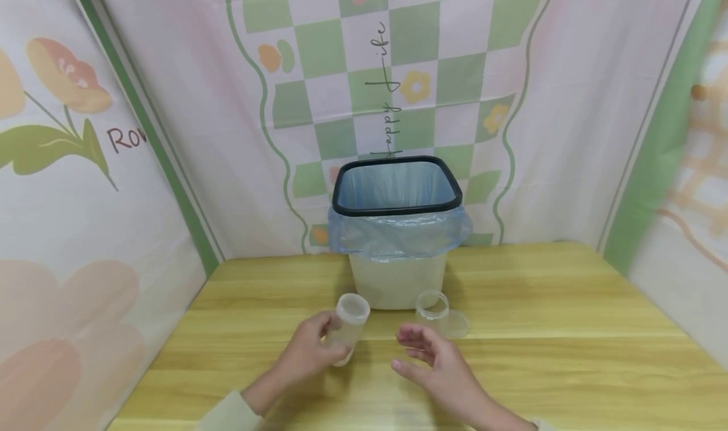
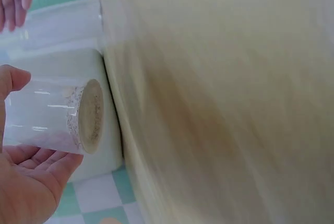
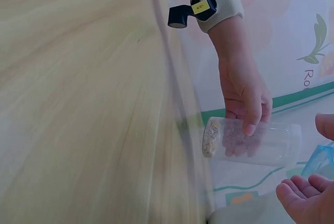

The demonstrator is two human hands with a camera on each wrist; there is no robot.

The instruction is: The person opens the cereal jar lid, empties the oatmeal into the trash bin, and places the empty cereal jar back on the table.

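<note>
My left hand [image 1: 309, 350] grips a clear plastic jar [image 1: 348, 333], thumb on one side and fingers round the other. The jar leans slightly over the table, with a frosted-looking top. Pale, speckled crumbs [image 3: 211, 138] lie at its bottom, seen in the right wrist view. To the right, my right hand [image 1: 440, 369] is held in the air with fingers loosely bent, apart from the jar and holding nothing. Just beyond it stands a second clear jar [image 1: 432, 312] with an open mouth. A flat translucent lid [image 1: 457, 324] lies beside that jar.
A pale waste bin [image 1: 392, 282] with a black rim and a blue bag [image 1: 398, 234] folded over it stands at the back of the wooden table [image 1: 273, 298]. Behind it hangs a printed curtain [image 1: 324, 45], and more cloth closes off both sides.
</note>
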